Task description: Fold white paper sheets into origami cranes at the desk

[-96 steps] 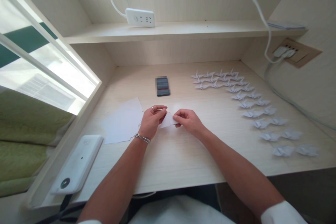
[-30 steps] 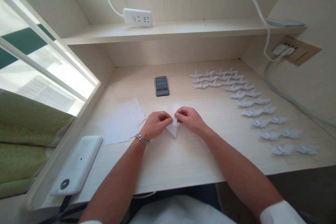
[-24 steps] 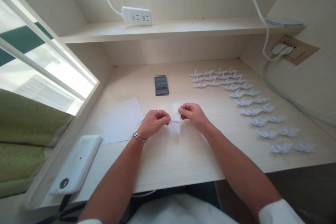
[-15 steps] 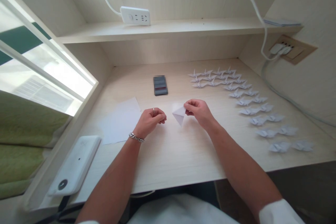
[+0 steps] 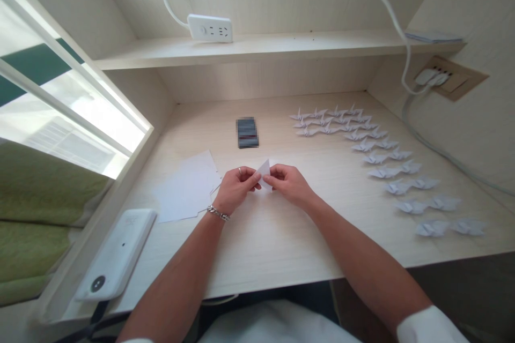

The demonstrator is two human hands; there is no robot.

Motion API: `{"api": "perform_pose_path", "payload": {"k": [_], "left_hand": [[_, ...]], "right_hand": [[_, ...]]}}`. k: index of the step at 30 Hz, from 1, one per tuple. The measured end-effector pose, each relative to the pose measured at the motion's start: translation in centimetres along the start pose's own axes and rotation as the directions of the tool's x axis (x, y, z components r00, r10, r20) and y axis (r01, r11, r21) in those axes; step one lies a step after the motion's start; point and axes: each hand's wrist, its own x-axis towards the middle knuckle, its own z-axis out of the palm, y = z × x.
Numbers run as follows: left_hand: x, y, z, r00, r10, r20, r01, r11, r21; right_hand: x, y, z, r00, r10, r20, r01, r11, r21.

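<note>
My left hand point(image 5: 238, 188) and right hand point(image 5: 289, 186) are nearly closed, pinching the folded white paper point(image 5: 263, 174) between them, so I'd steady my 2 grips and align its edges before creasing.

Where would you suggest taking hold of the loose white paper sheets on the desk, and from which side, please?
Pinch the offset corners along the right edge of the white paper sheets, coming in from the right, where the left hand sits close. The sheets lie flat on the desk, so those slightly fanned corners probably give the easiest edge to lift.
</note>
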Motion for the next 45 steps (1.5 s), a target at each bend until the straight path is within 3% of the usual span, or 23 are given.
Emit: {"api": "perform_pose_path", "payload": {"k": [7, 13, 19, 26, 33, 45], "left_hand": [[-0.4, 0.3, 0.5, 0.996, 0.078, -0.04, -0.072, 0.988, 0.134], [-0.2, 0.3, 0.6, 0.996, 0.085, -0.035, -0.087, 0.993, -0.078], [0.0, -0.2, 0.7, 0.992, 0.127, -0.013, -0.127, 0.973, -0.191], [0.2, -0.7, 0.9, 0.992, 0.082, -0.091, -0.105, 0.951, -0.292], [0.1, -0.6, 1.0, 0.996, 0.068, -0.066, -0.085, 0.943, -0.321], [-0.1, -0.4, 1.0, 0.996, 0.085, -0.005, -0.08, 0.908, -0.411]], "right_hand": [[-0.7, -0.4, 0.3, 0.988, -0.128, -0.081, 0.095, 0.942, -0.321], [-0.9, -0.5, 0.7, 0.973, -0.219, -0.074, 0.189, 0.938, -0.29], [-1.0, -0.6, 0.8, 0.908, -0.391, -0.15, 0.32, 0.879, -0.355], [-1.2, -1.3, 1.1, 0.896, -0.42, -0.14, 0.355, 0.871, -0.341], [-1.1, -1.3, 1.1, 0.925, -0.349, -0.149, 0.305, 0.917, -0.256], [-0.6, -1.0, 0.8, 0.985, -0.034, -0.166, 0.046, 0.997, 0.07]]}}
